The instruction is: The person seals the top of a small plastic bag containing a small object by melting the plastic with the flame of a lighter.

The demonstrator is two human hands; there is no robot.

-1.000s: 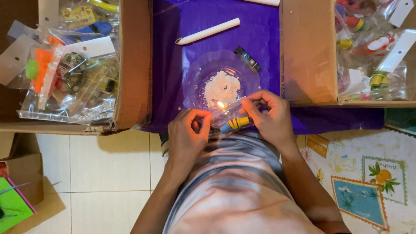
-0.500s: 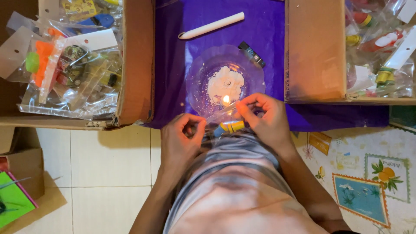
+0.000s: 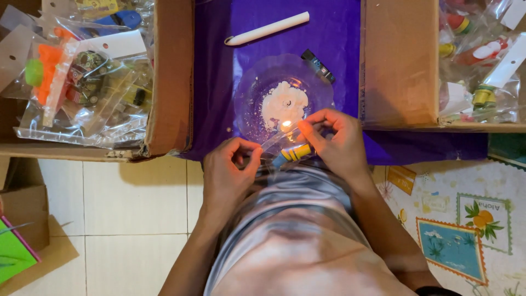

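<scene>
Purple cloth (image 3: 339, 49), tiled floor (image 3: 131, 208), cardboard boxes (image 3: 172, 82)

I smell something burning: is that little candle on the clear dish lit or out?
Lit: a small bright flame glows over the clear plastic dish, just beside the fingertips of the right hand.

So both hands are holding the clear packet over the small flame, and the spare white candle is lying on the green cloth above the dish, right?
Not quite. The left hand and right hand do hold the clear packet at the flame, but the head view shows the white candle lying on a purple cloth, not green.
</scene>
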